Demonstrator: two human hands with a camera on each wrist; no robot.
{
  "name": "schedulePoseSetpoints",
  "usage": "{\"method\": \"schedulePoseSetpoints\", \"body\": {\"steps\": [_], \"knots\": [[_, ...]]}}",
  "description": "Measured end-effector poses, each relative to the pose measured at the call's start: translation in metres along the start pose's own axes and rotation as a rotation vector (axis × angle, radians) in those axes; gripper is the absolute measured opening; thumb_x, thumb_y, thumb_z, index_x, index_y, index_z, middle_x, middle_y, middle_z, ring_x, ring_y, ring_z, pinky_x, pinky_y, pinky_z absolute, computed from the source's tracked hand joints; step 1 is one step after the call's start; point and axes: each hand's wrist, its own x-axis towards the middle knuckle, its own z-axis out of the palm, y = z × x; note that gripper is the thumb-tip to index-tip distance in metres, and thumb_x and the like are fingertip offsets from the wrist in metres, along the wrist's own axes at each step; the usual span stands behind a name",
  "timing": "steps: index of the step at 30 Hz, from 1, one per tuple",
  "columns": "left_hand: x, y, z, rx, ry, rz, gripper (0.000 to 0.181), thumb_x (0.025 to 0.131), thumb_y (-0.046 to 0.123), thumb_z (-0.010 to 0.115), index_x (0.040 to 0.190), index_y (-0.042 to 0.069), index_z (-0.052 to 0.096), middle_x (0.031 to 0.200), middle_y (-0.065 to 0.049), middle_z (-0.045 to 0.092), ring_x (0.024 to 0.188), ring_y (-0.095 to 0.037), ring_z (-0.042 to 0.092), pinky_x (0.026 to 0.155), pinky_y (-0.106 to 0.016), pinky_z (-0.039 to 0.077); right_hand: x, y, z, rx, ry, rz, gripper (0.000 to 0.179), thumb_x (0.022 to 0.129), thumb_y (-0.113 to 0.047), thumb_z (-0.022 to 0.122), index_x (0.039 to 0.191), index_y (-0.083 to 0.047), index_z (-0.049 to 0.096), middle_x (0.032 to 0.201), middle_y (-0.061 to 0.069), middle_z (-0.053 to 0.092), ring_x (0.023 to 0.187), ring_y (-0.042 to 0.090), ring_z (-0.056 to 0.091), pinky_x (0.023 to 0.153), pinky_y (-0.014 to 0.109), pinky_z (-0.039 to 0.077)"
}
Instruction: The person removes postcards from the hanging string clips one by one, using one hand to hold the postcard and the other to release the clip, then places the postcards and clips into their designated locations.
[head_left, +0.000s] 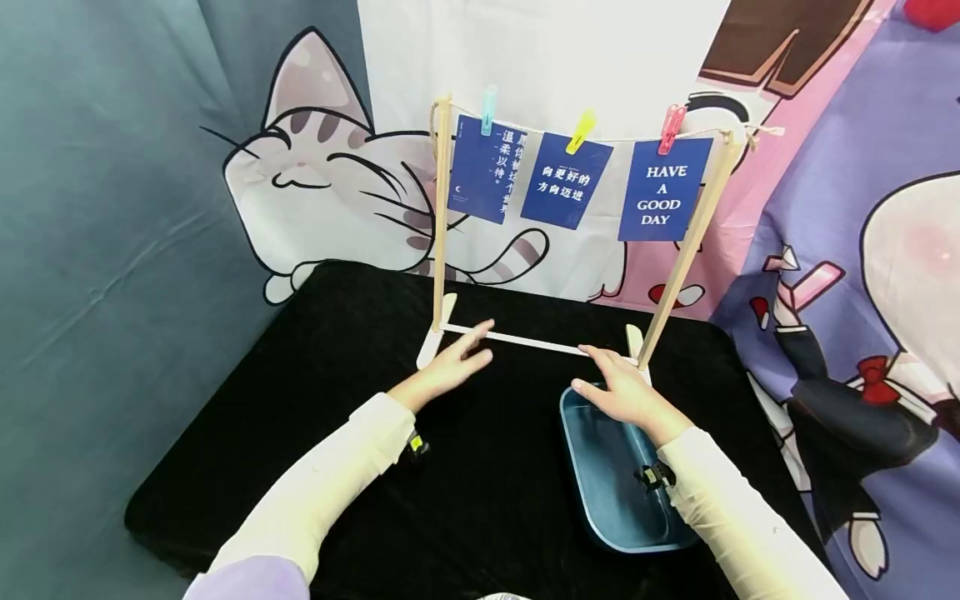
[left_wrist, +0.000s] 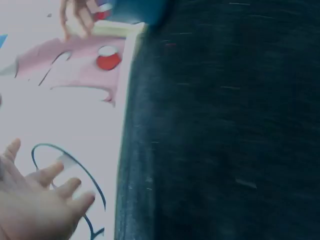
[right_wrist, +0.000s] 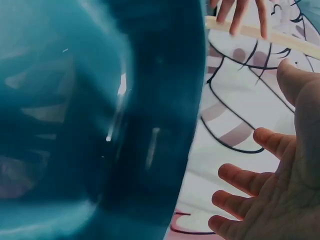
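Note:
A small wooden stand with a left post (head_left: 442, 225), a right post (head_left: 686, 258) and a white bottom bar (head_left: 525, 340) stands on the black table. Along its string hang three blue cards: a left card (head_left: 483, 171), a middle card (head_left: 566, 183) and a right card (head_left: 663, 192). Blue, yellow and red clips (head_left: 672, 129) pinch them. My left hand (head_left: 447, 367), fingers spread, is near the left post's foot and holds nothing. Over the far end of a blue tray (head_left: 573, 450), my right hand (head_left: 626, 396) is held with straight fingers, close to the right post's foot.
Black cloth (head_left: 465, 508) covers the table. Behind it hangs a backdrop with a cartoon cat (head_left: 300, 192), and a purple cartoon panel (head_left: 825, 208) hangs at the right. Grey-blue fabric (head_left: 112, 208) lies along the left side.

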Motion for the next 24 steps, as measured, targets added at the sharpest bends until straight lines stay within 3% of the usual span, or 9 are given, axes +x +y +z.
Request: {"method": "schedulePoseSetpoints", "body": {"steps": [4,7,9,12,18,20,24], "knots": [[0.029,0.014,-0.01,-0.666,0.005,-0.089,0.059,0.111,0.036,0.034,0.164,0.031,0.008,0.166,-0.016,0.021,0.153,-0.034,0.018,0.124,-0.053,0.014,0.002,-0.006,-0.004,0.013,-0.017,0.007,0.067,0.101,-0.039,0.061,0.154,-0.006,0.037,0.151,0.025,0.043,0.138,0.045,0.041,0.11,0.064,0.035],[0.051,0.023,-0.017,-1.0,0.01,-0.07,0.065,0.107,0.054,0.028,0.162,0.038,-0.002,0.168,-0.015,0.013,0.155,-0.034,0.01,0.125,-0.051,0.009,0.003,-0.009,-0.005,0.024,-0.012,0.005,0.067,0.1,-0.039,0.061,0.154,-0.006,0.038,0.151,0.024,0.044,0.139,0.044,0.041,0.111,0.063,0.034],[0.065,0.028,-0.022,-1.111,0.02,-0.031,0.071,0.103,0.061,0.028,0.162,0.039,-0.006,0.169,-0.013,0.012,0.155,-0.033,0.008,0.125,-0.049,0.009,0.003,-0.011,-0.006,0.027,-0.003,0.004,0.067,0.1,-0.039,0.062,0.154,-0.007,0.038,0.15,0.024,0.045,0.138,0.044,0.042,0.11,0.063,0.035],[0.084,0.039,-0.027,-1.201,0.036,0.03,0.078,0.098,0.067,0.031,0.161,0.041,-0.008,0.168,-0.012,0.015,0.155,-0.03,0.008,0.125,-0.047,0.006,0.001,-0.01,-0.008,0.023,0.015,-0.003,0.066,0.1,-0.036,0.063,0.153,-0.005,0.039,0.148,0.025,0.047,0.136,0.044,0.044,0.109,0.063,0.036],[0.107,0.063,-0.041,-1.406,0.114,0.116,0.094,0.09,0.063,0.058,0.16,0.044,-0.002,0.168,-0.011,0.019,0.155,-0.028,0.01,0.126,-0.043,0.005,-0.003,-0.008,-0.004,0.023,0.02,-0.018,0.066,0.099,-0.035,0.064,0.151,-0.002,0.041,0.147,0.024,0.05,0.136,0.043,0.046,0.11,0.061,0.036],[0.11,0.071,-0.046,-1.496,0.152,0.137,0.085,0.095,0.055,0.058,0.16,0.044,0.004,0.168,-0.012,0.018,0.155,-0.03,0.013,0.126,-0.043,0.008,-0.005,-0.008,-0.002,0.029,0.014,-0.011,0.066,0.099,-0.035,0.064,0.151,-0.002,0.041,0.148,0.024,0.049,0.137,0.043,0.044,0.111,0.061,0.035],[0.113,0.08,-0.054,-1.637,0.217,0.143,0.055,0.107,0.045,0.042,0.156,0.041,0.02,0.166,-0.014,0.018,0.153,-0.033,0.022,0.125,-0.041,0.015,-0.008,-0.005,-0.001,0.04,0.029,-0.001,0.065,0.099,-0.033,0.064,0.151,-0.001,0.041,0.148,0.026,0.048,0.137,0.044,0.043,0.111,0.062,0.034]]}}
